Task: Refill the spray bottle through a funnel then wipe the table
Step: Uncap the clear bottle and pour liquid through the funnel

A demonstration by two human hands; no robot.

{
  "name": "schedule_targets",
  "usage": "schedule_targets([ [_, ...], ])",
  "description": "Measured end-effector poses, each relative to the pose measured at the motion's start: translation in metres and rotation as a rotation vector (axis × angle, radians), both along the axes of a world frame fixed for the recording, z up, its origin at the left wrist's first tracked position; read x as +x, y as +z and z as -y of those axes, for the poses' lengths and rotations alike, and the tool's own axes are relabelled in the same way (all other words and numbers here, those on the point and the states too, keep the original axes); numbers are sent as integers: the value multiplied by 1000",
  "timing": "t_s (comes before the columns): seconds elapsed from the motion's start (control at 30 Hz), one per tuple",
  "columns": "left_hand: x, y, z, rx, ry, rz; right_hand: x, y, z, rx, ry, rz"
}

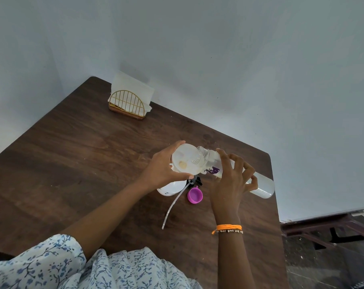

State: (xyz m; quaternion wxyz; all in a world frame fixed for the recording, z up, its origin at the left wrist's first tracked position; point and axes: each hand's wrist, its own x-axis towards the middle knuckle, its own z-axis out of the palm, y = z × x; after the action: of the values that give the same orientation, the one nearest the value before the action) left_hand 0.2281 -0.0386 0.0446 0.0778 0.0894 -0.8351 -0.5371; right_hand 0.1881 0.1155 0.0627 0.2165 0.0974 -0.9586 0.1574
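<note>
My left hand (163, 170) grips the rim of a white funnel (185, 158), which stands over a white spray bottle (169, 188) mostly hidden under the hand. With my right hand (232, 178) I hold a clear refill bottle (262, 185) tipped nearly level, and its threaded mouth (202, 154) reaches over the funnel's bowl. The black spray head (195, 181) with its long clear dip tube (173, 205) lies on the table beside the bottle. A purple cap (194, 196) lies open side up between my hands.
The dark wooden table (83, 163) stands against a pale wall. A gold wire napkin holder (128, 104) with white napkins sits at the far corner. The table's right edge drops to a dark floor with a wooden frame (323, 232).
</note>
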Motion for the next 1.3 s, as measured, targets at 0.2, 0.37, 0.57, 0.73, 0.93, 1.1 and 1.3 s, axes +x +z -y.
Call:
schedule_targets([
  [0.2, 1, 1, 0, 3, -5, -2, 0, 1, 0, 17, 0, 10],
  [0.37, 0, 0, 0, -3, 1, 4, 1, 2, 0, 17, 5, -3],
  [0.57, 1, 1, 0, 12, -7, -12, 1, 2, 1, 25, 7, -22],
  [0.73, 1, 1, 1, 24, -15, -14, 1, 2, 0, 24, 9, -18],
  [0.93, 0, -1, 1, 24, -10, -6, 0, 2, 0, 13, 13, -37],
  [1.1, 0, -1, 1, 22, -9, -1, -1, 1, 0, 9, 11, -31],
  [1.3, 0, -1, 2, 22, -12, 2, -1, 1, -1, 9, 6, -30],
])
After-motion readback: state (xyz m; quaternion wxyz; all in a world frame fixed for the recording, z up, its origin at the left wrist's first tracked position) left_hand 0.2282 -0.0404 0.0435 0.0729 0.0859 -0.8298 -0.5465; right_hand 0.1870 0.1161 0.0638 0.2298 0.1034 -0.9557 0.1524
